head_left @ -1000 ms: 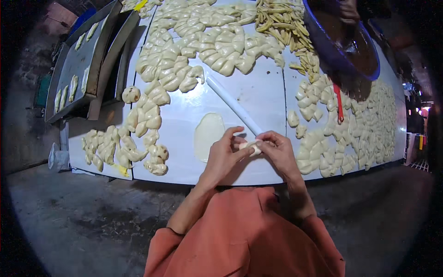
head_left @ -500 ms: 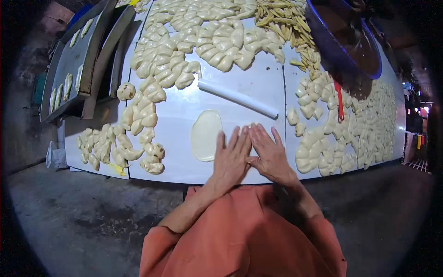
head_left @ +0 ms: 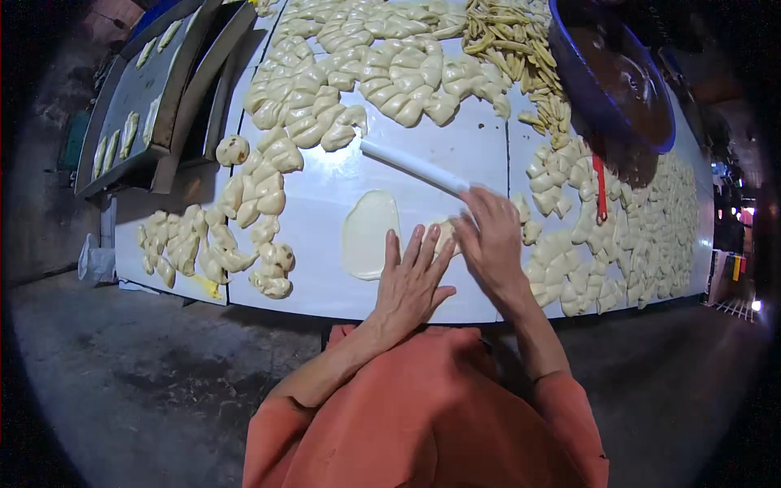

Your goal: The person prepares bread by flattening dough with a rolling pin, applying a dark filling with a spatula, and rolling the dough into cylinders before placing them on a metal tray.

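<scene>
My left hand (head_left: 411, 289) lies with fingers spread over a small flattened piece of dough (head_left: 446, 234) on the white table (head_left: 317, 211). To its left is a thin, smooth oval sheet of dough (head_left: 368, 232). My right hand (head_left: 492, 236) is curled over the right end of a white rolling pin (head_left: 407, 163), which lies diagonally above the sheet; its fingertips are slightly blurred. Glossy pale dough pieces (head_left: 394, 81) cover the far part of the table, with more clusters (head_left: 252, 191) left and right (head_left: 602, 252) of my hands.
Tilted metal trays (head_left: 142, 114) with dough strips stand at left. At back right are yellow banana-like strips (head_left: 512, 57) and a blue basin (head_left: 626, 89) of brown content, above a red-handled tool (head_left: 600, 187). A white bag (head_left: 96, 262) is beside the left table edge.
My hands pinched a dough lump, then pressed it flat side by side. Now my right hand has moved up to the pin's end. The other person's hand in the basin is no longer visible.
</scene>
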Demonstrator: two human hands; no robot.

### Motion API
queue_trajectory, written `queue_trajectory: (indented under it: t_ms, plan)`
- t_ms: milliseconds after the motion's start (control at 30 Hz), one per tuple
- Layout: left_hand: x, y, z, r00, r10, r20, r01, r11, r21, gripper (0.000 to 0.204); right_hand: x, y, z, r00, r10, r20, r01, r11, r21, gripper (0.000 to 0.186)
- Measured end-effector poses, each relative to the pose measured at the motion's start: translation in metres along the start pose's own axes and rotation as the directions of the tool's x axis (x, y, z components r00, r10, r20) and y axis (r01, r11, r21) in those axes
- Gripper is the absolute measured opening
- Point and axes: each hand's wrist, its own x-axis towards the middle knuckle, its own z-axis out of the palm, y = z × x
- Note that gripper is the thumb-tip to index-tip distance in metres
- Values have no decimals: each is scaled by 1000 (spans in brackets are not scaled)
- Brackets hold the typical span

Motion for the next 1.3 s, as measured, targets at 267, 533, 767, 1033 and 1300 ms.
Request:
queue_trajectory:
  t_ms: [267,533,767,1033,1300]
  plan:
    - [-9,-6,-31,1000,-12,14,13,994,-108,85,32,27,7,994,-3,106,8,999,-51,43]
    - [2,-16,-21,964,-244,-107,243,970,-23,81,-45,17,-12,944,16,330,14,996,-86,52]
    - [54,-37,-24,949,-312,-34,311,950,-32,68,-2,24,18,942,243,232,-138,910,-391,60]
    - [138,-83,-31,917,-298,-264,345,927,149,65,89,57,31,987,141,80,-100,920,-380,59]
    - [123,-93,-29,955,-189,-230,209,976,64,84,43,58,-4,946,-177,270,185,983,-4,39]
